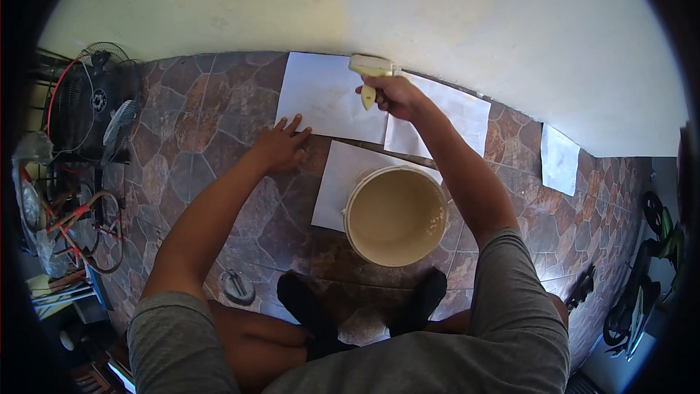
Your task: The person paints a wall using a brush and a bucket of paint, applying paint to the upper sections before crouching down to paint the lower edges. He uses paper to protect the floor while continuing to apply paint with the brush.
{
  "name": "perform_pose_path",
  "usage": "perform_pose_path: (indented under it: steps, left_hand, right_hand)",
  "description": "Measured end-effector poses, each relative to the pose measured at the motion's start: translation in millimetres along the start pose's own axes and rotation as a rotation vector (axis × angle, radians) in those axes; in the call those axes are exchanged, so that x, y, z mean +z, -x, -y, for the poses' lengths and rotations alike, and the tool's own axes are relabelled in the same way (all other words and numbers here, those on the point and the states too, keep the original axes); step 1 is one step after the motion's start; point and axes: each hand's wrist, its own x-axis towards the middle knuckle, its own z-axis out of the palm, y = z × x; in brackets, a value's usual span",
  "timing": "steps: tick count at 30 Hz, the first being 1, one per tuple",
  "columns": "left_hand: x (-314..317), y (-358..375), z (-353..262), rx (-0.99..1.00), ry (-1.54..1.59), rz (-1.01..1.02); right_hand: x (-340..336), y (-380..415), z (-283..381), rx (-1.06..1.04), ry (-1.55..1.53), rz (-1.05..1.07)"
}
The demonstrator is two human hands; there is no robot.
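Note:
My right hand (390, 96) is closed round the pale handle of a wide brush (372, 66), whose head is at the foot of the wall (292, 7). Under the brush lie white sheets (328, 95) (445, 113) along the wall's base. My left hand (283, 147) rests with fingers spread at the lower left edge of the left sheet, holding nothing. A round bucket (395, 217) with cream-coloured contents stands between my arms, partly on another white sheet (332, 182).
A black fan (98, 101) and a rattan-like frame (84, 226) stand at the left. A small white sheet (560, 159) lies on the stone-patterned floor (219, 175) to the right. A small oval object (238, 287) is near my feet, and a bicycle-like object (631, 299) is at far right.

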Motion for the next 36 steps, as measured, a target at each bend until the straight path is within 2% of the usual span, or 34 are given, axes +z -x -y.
perform_pose_path:
  steps: [4,8,12,16,18,20,26,33,35,36]
  left_hand:
    - [-5.3,-2.7,0.7,-0.014,0.030,0.068]
    - [-8.0,-2.3,-0.9,-0.031,0.051,0.103]
    - [-5.4,-7.5,0.6,-0.050,0.058,0.138]
    - [-7.6,-7.2,2.5,-0.049,0.054,0.171]
    - [-5.3,-7.6,0.1,-0.038,0.050,0.164]
    - [-7.7,-8.4,0.0,-0.052,0.047,0.182]
    - [-10.7,-8.3,0.5,-0.040,0.038,0.205]
    - [-16.5,-6.0,-1.4,-0.045,0.071,0.220]
    - [-17.9,-7.0,-1.5,-0.049,0.066,0.228]
    - [-19.6,-7.8,-1.3,-0.055,0.073,0.230]
  right_hand:
    - [22.0,37.3,55.6,-0.186,-0.096,-0.055]
    - [58.4,108.8,91.4,-0.323,-0.003,-0.052]
    - [61.0,112.3,69.7,-0.372,0.163,-0.050]
    - [34.2,71.1,16.8,-0.031,0.089,0.063]
    - [13.9,38.1,-13.7,0.055,0.066,0.073]
    - [15.2,24.8,-20.2,0.051,0.085,-0.005]
    - [29.6,2.5,29.5,-0.134,-0.132,-0.029]
    - [69.6,61.0,75.8,-0.304,-0.063,0.035]
    - [87.1,85.6,89.4,-0.461,0.052,0.011]
    - [93.0,95.5,96.8,-0.455,0.056,0.018]
